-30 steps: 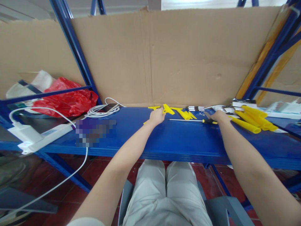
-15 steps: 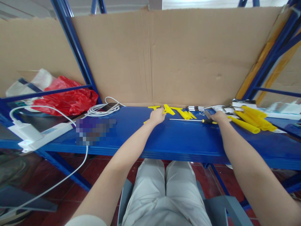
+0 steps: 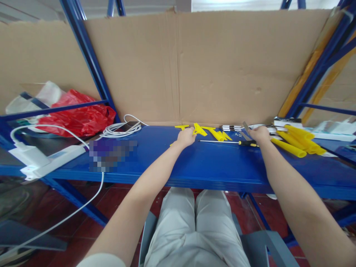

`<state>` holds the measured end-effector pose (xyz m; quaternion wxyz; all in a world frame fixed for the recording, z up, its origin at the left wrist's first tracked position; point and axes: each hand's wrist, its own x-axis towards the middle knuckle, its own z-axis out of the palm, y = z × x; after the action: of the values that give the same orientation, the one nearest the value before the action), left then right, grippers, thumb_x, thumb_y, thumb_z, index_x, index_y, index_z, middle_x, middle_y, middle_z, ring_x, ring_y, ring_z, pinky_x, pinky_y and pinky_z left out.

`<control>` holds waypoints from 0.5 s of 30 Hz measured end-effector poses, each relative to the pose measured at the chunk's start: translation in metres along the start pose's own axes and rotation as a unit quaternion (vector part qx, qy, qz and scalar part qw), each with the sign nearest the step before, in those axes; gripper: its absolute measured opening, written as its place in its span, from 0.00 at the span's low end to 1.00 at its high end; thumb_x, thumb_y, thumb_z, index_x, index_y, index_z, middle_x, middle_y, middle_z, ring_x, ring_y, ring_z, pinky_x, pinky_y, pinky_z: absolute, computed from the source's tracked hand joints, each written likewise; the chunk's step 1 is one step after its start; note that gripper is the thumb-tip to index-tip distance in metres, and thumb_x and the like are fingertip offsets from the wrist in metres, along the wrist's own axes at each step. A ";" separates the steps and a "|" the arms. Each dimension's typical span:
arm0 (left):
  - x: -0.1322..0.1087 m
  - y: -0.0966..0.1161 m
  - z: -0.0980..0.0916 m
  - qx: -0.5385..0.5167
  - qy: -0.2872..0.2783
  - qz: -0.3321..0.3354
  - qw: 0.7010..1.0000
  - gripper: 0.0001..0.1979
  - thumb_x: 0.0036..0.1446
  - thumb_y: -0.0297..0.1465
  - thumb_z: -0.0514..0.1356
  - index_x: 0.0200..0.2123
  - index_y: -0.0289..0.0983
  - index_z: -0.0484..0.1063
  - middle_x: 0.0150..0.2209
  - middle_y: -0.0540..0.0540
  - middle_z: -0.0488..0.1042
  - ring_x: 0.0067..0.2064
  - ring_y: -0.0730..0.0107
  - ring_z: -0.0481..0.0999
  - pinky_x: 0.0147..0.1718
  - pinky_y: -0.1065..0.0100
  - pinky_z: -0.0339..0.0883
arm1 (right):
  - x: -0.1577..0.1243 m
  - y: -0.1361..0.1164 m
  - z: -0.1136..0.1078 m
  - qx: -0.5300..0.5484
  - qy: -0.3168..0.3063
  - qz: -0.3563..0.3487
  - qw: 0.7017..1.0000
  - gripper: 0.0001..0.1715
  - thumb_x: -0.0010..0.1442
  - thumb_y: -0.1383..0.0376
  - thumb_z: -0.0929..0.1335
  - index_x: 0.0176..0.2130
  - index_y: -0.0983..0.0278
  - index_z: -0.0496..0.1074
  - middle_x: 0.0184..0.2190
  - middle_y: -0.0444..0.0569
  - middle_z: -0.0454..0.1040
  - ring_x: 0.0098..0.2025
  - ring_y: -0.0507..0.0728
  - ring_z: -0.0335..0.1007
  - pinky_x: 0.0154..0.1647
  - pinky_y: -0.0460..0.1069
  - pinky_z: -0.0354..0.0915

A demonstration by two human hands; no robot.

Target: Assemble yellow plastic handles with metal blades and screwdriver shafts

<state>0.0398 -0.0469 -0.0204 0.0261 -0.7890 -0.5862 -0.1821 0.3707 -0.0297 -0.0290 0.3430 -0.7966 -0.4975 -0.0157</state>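
Observation:
My left hand [image 3: 185,137] is closed around a yellow plastic piece with a wide, flared head [image 3: 199,129] that sticks out to its right. In my right hand [image 3: 259,134] is a flat grey metal blade [image 3: 246,126], its end pointing up and left. A screwdriver [image 3: 247,143] with a black and yellow handle lies just below the right fingers, its shaft reaching left toward my other hand. Between the hands rest a yellow tapered tube [image 3: 217,135] and small yellow pieces [image 3: 226,136]. Several yellow tubular handles [image 3: 292,147] lie right of my right hand.
Striped black-and-white items [image 3: 230,128] sit by the cardboard wall [image 3: 222,74]. On the left are a coiled white cable [image 3: 116,130], a phone [image 3: 128,127], a red plastic bag [image 3: 80,115] and a power strip [image 3: 61,159]. The blue tabletop [image 3: 211,167] ends near my knees.
My right hand has lifted slightly and moved a little right, and the metal blade now shows raised in its fingers. The left hand has stayed in place.

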 end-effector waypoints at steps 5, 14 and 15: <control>0.011 0.010 -0.007 -0.006 -0.011 0.006 1.000 0.18 0.64 0.30 0.55 0.56 0.33 0.70 0.55 0.36 0.75 0.57 0.57 0.74 0.54 0.63 0.67 | -0.019 -0.049 0.000 0.182 -0.016 -0.017 0.983 0.09 0.53 0.62 0.69 0.30 0.67 0.76 0.25 0.51 0.73 0.35 0.60 0.71 0.36 0.51 0.67; 0.027 0.028 -0.013 -0.042 -0.032 0.000 0.999 0.18 0.62 0.27 0.55 0.54 0.34 0.72 0.55 0.37 0.75 0.57 0.57 0.74 0.54 0.65 0.67 | -0.039 -0.127 0.002 0.334 -0.083 -0.081 0.935 0.12 0.49 0.63 0.73 0.22 0.65 0.68 0.21 0.43 0.66 0.29 0.51 0.61 0.33 0.47 0.59; 0.025 0.027 -0.009 -0.048 -0.019 -0.003 0.999 0.18 0.62 0.27 0.54 0.54 0.33 0.71 0.55 0.36 0.75 0.58 0.58 0.74 0.54 0.64 0.67 | -0.044 -0.127 0.006 0.344 -0.098 -0.075 0.931 0.14 0.49 0.62 0.74 0.22 0.65 0.67 0.21 0.42 0.66 0.28 0.51 0.60 0.33 0.47 0.59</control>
<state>0.0685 -0.0344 0.0005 -0.0234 -0.7910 -0.5793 -0.1953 0.2445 -0.0269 0.0179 0.5437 -0.5878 -0.5614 0.2091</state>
